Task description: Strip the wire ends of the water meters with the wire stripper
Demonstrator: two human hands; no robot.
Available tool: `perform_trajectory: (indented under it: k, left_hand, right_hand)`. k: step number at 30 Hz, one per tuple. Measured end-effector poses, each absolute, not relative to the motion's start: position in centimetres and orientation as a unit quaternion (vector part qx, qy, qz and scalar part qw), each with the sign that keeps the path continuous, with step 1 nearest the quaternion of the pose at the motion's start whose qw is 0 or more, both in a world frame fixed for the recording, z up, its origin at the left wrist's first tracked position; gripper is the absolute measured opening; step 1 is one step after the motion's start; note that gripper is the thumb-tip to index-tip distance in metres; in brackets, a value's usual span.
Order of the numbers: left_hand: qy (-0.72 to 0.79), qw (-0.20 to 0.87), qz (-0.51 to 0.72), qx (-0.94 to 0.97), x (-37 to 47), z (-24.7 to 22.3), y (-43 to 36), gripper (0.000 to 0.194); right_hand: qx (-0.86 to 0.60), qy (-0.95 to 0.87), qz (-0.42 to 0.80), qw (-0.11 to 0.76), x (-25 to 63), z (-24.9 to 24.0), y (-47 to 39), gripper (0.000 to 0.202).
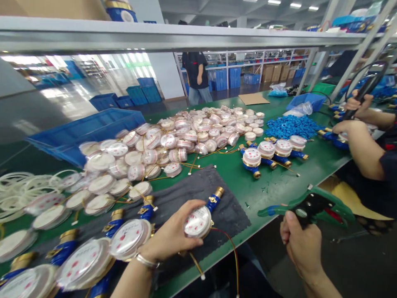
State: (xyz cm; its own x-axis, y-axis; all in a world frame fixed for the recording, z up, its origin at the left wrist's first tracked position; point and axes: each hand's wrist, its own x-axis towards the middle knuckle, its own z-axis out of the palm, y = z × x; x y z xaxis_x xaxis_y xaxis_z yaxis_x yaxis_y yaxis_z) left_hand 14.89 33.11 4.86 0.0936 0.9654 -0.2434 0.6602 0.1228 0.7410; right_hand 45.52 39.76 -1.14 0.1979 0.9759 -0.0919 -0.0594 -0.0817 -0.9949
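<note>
My left hand (169, 234) is closed around the round white dial of a water meter (197, 222), whose blue body and brass threaded end stick out behind it. The meter sits on a dark cloth (231, 211) near the bench edge, and thin coloured wires hang from it over that edge. Just off the bench edge, my right hand (305, 246) grips green-handled wire strippers (324, 207) with a black middle. Left of my left hand stands a row of similar water meters (130, 238) with blue bodies and brass ends.
Plastic-wrapped round dials (167, 140) lie heaped across the green bench (223, 171). Several meters (252, 157) stand beyond, near small blue parts (293, 126). A blue crate (87, 132) is at the left. A co-worker's hands (356, 111) hold a black tool at the right.
</note>
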Motion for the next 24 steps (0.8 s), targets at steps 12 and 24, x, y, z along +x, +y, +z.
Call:
perform_trajectory:
  k: [12,24]
  left_hand:
    - [0.672,0.463,0.373,0.442,16.4,2.6,31.0,0.084]
    - [0.730,0.388,0.320,0.463,16.9,2.2,30.8,0.075]
  right_hand:
    - [-0.560,-0.390,0.498,0.535,45.7,-1.3,40.2,0.030]
    - [-0.538,-0.434,0.523,0.499,44.3,-0.1,39.9,0.040]
